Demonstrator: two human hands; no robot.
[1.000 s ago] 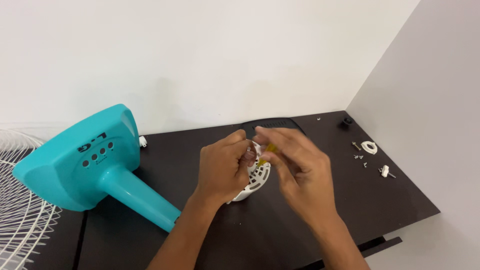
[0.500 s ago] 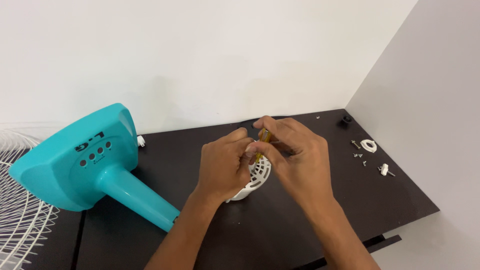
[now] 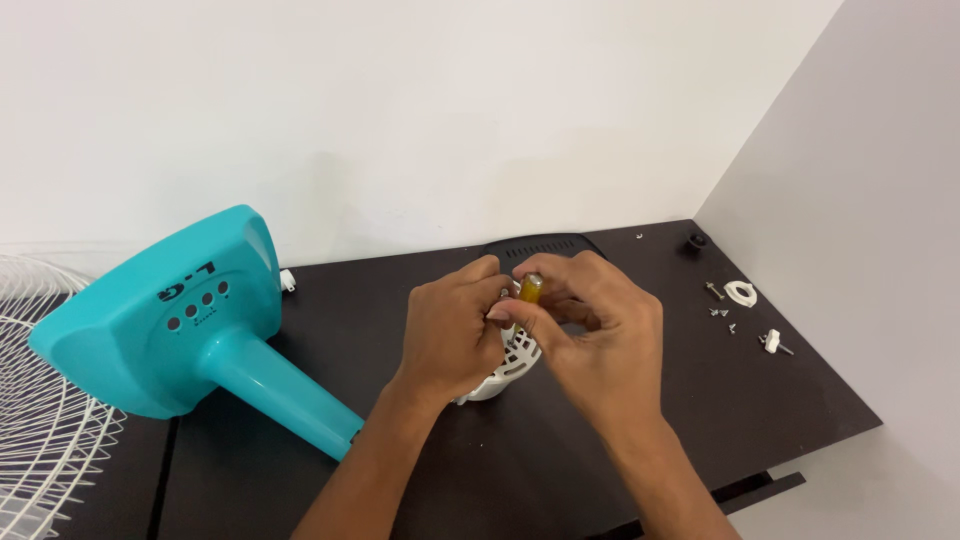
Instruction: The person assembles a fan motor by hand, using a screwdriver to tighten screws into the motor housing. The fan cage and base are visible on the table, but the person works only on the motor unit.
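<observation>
My left hand grips a white vented plastic fan motor cover that rests on the black table. My right hand pinches the yellow handle of a screwdriver, held upright over the top of the cover between both hands. The screwdriver's tip is hidden behind my fingers. The teal fan base and stem lies on its side to the left of my left forearm.
A white wire fan grille hangs off the table's left end. Small screws, a white ring nut and a white knob lie at the right. A black grille part sits behind my hands; walls close the back and right.
My right hand has drawn in over the cover and turned the yellow handle upright. The left hand has kept its hold on the cover.
</observation>
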